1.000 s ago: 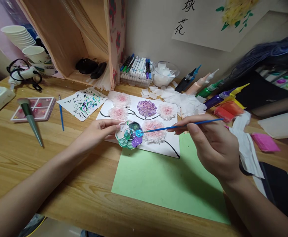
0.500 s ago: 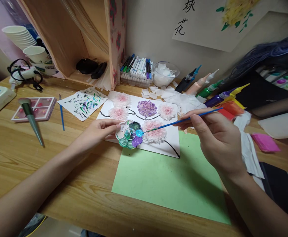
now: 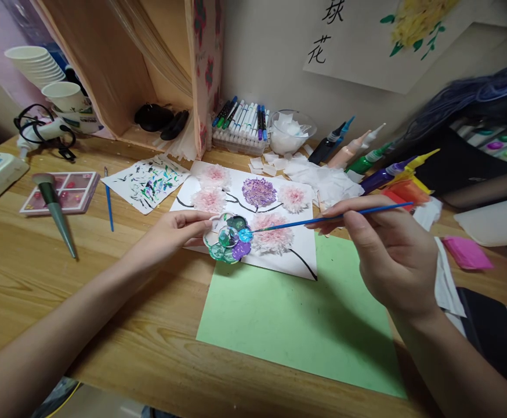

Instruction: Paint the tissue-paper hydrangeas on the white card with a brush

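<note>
Wood bench (image 3: 40,273) carries it all. Green paper sheet (image 3: 292,319) lies flat nearest me, w/ the white flower painting (image 3: 275,191) overlapping its far edge, so the work sits w/in easy reach of both hands. Wall poster (image 3: 366,40) behind shows two black handwritten Chinese characters, the lower one 花, beside a yellow flower; no brand names legible anywhere.

Marker box (image 3: 240,125) and paint tubes (image 3: 366,157) sit along the back, nozzles toward me, prob. so I can grab them fast. Stack of paper cups (image 3: 36,64) is far left, well apart.

My left hand (image 3: 170,232) pinches the edge of the small flower-shaped palette (image 3: 230,238), grip closed on its rim, steadying it on the painting's near-left part. My right hand (image 3: 393,255) has its grip closed round the blue brush (image 3: 323,219), pen-style; handle near level, tip resting in the light-blue well at the palette's right side. Spare brush (image 3: 108,200) lies on the bench, left.
</note>
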Tool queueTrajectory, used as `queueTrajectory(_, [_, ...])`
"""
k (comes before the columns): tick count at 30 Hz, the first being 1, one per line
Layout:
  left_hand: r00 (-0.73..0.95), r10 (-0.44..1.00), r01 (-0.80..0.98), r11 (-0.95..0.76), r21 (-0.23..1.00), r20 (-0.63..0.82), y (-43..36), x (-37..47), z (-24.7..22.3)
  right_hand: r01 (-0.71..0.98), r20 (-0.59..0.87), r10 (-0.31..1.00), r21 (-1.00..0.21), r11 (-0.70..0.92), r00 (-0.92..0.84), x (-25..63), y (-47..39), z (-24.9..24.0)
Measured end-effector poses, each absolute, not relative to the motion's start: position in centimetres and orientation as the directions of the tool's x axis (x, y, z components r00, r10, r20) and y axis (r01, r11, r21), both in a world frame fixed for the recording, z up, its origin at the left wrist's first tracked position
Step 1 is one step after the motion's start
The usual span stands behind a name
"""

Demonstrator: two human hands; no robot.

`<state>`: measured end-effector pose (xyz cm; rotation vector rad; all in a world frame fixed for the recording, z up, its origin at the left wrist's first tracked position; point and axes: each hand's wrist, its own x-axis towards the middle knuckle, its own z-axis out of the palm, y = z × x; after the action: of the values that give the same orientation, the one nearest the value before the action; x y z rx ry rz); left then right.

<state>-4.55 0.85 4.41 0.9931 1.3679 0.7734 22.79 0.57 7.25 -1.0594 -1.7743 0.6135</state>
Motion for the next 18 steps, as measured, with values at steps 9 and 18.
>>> queueTrajectory(9, [0.095, 0.898, 0.058, 0.427, 0.903, -0.430, 0.7, -4.8, 4.4, 0.309, 0.630, 0.776, -0.744, 0.593, 0.028, 22.7, 1.0, 7.5])
queueTrajectory(18, [0.090, 0.893, 0.068, 0.437, 0.897, -0.442, 0.9, -4.7, 4.6, 0.504, 0.590, 0.802, -0.666, 0.550, -0.096, 24.1, 2.7, 6.2])
